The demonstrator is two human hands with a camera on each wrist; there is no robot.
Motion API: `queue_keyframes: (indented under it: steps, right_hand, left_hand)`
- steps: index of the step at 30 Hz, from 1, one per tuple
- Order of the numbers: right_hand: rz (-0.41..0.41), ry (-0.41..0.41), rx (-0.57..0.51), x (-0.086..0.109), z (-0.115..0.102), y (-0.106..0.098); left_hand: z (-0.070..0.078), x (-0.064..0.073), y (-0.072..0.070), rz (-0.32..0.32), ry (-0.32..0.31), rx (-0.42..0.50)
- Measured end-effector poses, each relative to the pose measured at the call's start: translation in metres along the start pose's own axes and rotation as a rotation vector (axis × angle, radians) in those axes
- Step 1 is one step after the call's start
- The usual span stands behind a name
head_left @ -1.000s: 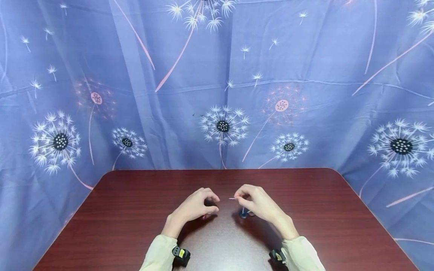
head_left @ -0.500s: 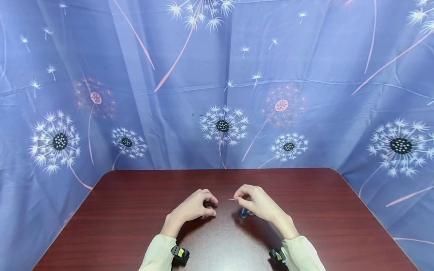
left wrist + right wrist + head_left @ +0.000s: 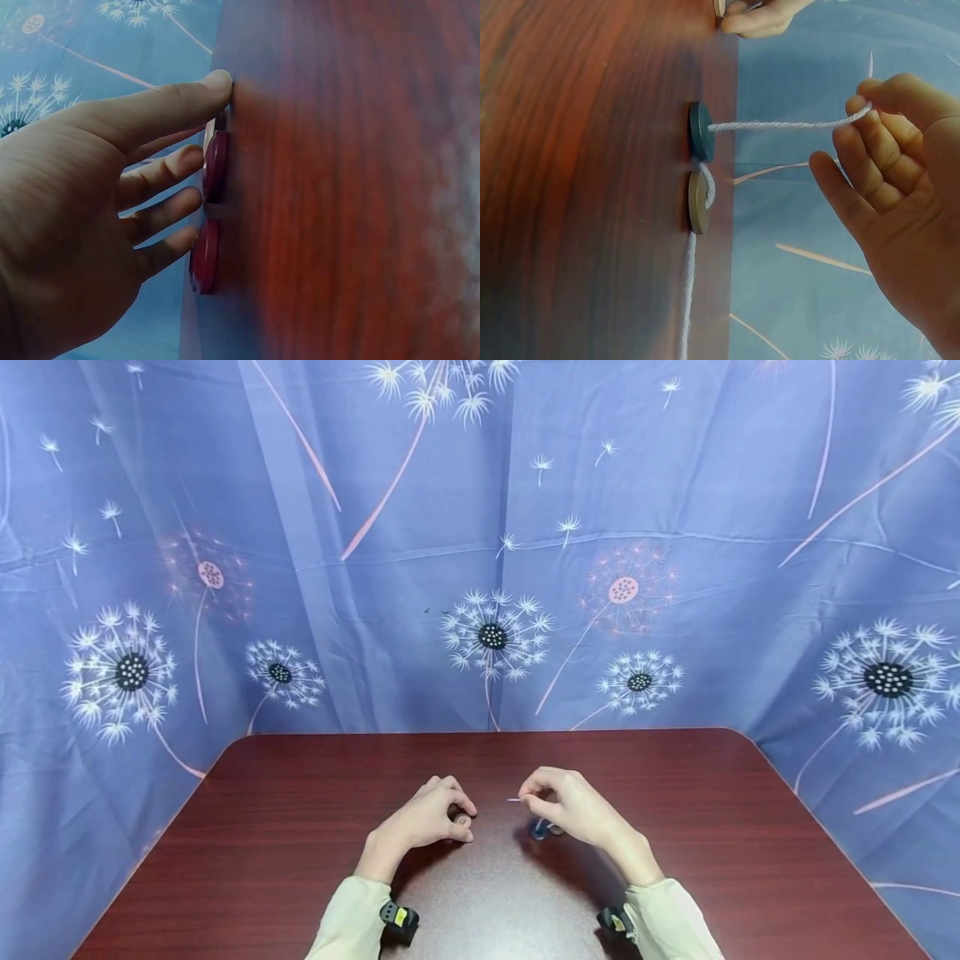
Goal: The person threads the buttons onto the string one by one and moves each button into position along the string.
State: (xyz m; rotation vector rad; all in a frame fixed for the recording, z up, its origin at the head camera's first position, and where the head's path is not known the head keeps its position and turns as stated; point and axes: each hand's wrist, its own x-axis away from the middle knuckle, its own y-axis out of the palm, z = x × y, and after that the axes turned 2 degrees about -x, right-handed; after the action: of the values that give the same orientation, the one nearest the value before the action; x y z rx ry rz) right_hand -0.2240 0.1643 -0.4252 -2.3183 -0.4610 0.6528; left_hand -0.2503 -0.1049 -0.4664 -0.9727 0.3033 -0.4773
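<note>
My left hand (image 3: pixel 420 814) holds a round tan button (image 3: pixel 462 820) tilted up between thumb and fingers, its holes facing the middle. Two dark red buttons, an upper one (image 3: pixel 216 166) and a lower one (image 3: pixel 205 256), lie on the table by that hand's other fingers in the left wrist view. With thumb and index finger my right hand (image 3: pixel 573 810) pinches a white cord (image 3: pixel 780 125) close to its tip, which points left. The cord rises from a dark blue-green button (image 3: pixel 700 131) and also runs through a brown button (image 3: pixel 698 202) beside it, both lying on the table.
A dark red-brown wooden table (image 3: pixel 315 777) lies under both hands. Behind it hangs a blue curtain (image 3: pixel 390 527) with a dandelion print. The cord's tail (image 3: pixel 688 300) trails along the tabletop in the right wrist view.
My left thumb and fingers have drawn slightly left and closed in, and the tan button has come up into view between them. The right hand stays almost still with the cord.
</note>
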Motion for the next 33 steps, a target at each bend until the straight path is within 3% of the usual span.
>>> queue_keyframes:
  steps: [22,28,33]
  right_hand:
    - [-0.019,0.025,-0.049,0.001,0.0009,-0.0003]
    - [-0.027,0.04,-0.068,0.001,0.0013,0.0]
    - [-0.039,0.058,-0.08,0.001,0.0019,0.0004]
  left_hand:
    - [-0.0028,0.003,-0.006,0.006,-0.02,-0.053]
    - [-0.0005,0.0013,-0.0059,0.029,0.01,-0.082]
    - [0.0008,-0.0011,-0.0065,0.051,0.036,-0.03]
